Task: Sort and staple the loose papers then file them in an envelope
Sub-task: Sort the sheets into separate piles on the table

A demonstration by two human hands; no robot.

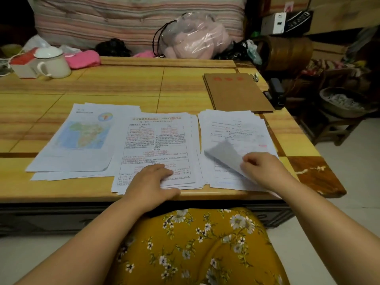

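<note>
Three loose white paper piles (156, 149) are lying sorted on the wooden table (123, 83); right hand (265, 169) fingers are pinching a sheet corner (226, 155), left hand (150, 182) pressing flat; stapling seemingly pending, brown envelope (236, 91) waiting.

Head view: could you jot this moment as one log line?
stage: sorting | left hand: flat on middle stack | right hand: lifting right stack sheet | envelope: untouched

The middle stack's top sheet (157, 149) carries a Chinese headline in black and red with "1-6" partly legible, while the red characters on the brown envelope (236, 92), the map sheet's (82, 133) heading and the right stack's (236, 130) print are too blurred to read.
</note>
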